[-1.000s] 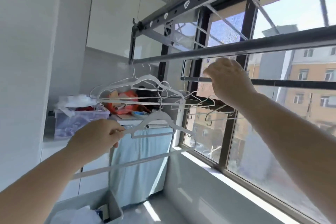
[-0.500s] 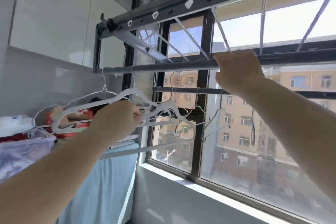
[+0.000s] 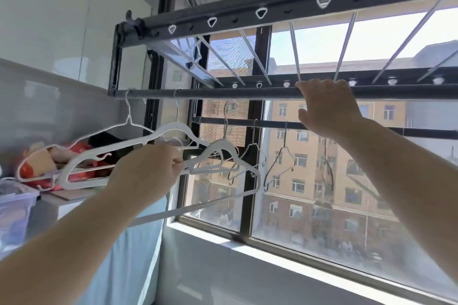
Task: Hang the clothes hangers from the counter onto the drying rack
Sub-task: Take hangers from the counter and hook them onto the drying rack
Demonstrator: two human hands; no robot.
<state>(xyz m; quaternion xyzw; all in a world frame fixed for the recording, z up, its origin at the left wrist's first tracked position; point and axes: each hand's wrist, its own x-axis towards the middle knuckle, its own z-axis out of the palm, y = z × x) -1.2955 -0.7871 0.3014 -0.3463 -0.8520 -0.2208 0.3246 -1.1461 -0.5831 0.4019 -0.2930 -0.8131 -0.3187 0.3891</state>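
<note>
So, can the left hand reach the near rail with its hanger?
Probably yes: the rail is bare between the two hung hangers and the right hand, an open stretch above the hanger in the left hand.

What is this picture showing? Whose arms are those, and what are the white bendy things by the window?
There is no machine here, just a person's two arms. The picture comes from a camera worn on their head, so you see what they see. The left hand pinches a white hanger, held up near the drying rack by the window. The right hand grips the rack's near rod. Two more hangers hang on that rod, and thin wire hangers hang on the rod behind it. On the counter at the left sit something red and a clear box.
</note>
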